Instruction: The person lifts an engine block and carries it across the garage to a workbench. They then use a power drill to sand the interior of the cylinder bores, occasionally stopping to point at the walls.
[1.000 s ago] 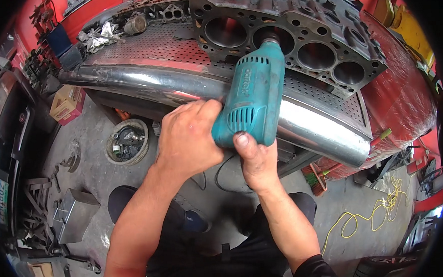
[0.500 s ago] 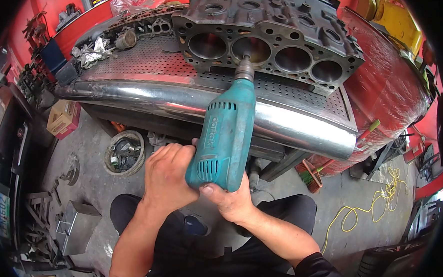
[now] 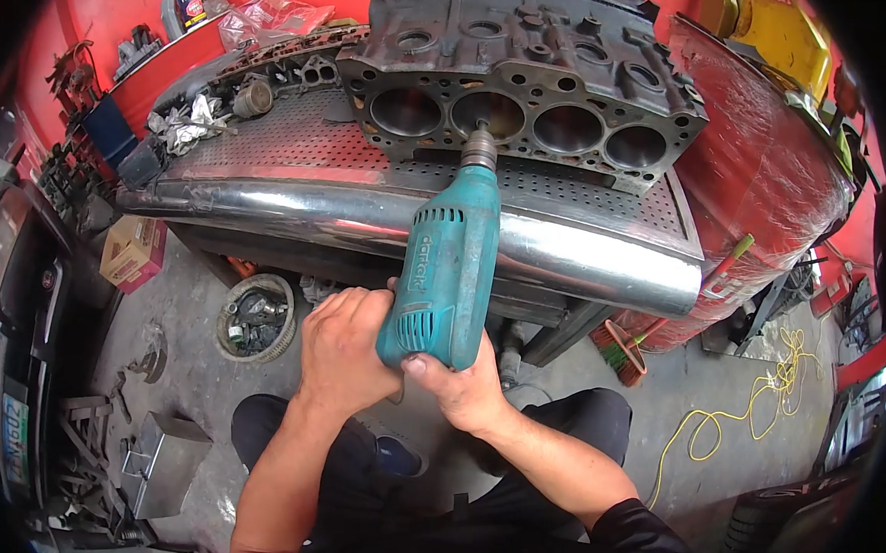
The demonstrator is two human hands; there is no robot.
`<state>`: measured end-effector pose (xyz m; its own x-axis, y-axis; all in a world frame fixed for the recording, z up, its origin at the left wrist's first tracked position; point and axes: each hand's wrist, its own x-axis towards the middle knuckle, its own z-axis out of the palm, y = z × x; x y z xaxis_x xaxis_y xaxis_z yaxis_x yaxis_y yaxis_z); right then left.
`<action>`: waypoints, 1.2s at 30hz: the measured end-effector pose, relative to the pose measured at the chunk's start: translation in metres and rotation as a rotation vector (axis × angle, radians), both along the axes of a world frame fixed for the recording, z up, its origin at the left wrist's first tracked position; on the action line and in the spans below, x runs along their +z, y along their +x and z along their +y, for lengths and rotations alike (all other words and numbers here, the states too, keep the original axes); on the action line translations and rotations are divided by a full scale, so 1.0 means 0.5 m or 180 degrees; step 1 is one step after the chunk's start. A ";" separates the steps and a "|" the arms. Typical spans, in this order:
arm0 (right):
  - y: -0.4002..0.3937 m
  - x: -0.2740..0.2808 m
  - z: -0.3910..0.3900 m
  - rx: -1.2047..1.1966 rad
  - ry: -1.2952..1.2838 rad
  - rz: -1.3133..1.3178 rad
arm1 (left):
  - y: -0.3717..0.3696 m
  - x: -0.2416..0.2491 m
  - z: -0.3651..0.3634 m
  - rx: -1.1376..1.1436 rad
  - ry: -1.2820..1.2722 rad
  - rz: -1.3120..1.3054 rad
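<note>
A teal power drill [image 3: 444, 261] points away from me, its chuck at the second cylinder bore from the left of a dark engine block [image 3: 512, 58]. Whatever the chuck carries reaches into that bore; its far end is hard to make out. My left hand [image 3: 347, 347] is closed around the drill's left side near the rear, most of its fingers hidden behind the body. Gripping the rear from the right and below is my right hand [image 3: 459, 386], thumb on the back end. The block lies on a perforated metal bench top [image 3: 286, 145].
A rounded chrome edge [image 3: 349, 211] fronts the bench. Below it stand a basket of parts [image 3: 255, 316] and a cardboard box [image 3: 131, 253]. At right are a broom [image 3: 622, 352], a yellow cord [image 3: 706, 428] and a plastic-wrapped red panel [image 3: 759, 180]. A vehicle [image 3: 11, 349] is at far left.
The view has shifted slightly, so block and bench appear a little further left. The drill stays at the same bore, with both hands still holding it.
</note>
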<state>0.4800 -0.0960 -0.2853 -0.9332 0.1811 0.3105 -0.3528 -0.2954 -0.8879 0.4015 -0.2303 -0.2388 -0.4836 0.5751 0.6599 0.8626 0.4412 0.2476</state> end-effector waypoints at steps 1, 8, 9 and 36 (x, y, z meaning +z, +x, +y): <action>-0.006 -0.002 0.003 -0.0022 -0.0019 0.0064 | -0.004 -0.001 0.004 0.0007 0.0011 -0.0002; -0.036 -0.002 0.023 0.0023 -0.0202 0.0174 | -0.022 0.005 0.023 0.0005 0.0095 -0.0041; -0.039 -0.002 0.023 0.0011 -0.0214 0.0209 | -0.022 0.005 0.025 0.0037 0.0079 -0.0042; -0.008 0.000 -0.009 -0.0014 -0.0269 0.0286 | 0.010 -0.008 0.000 0.0150 0.0015 0.0052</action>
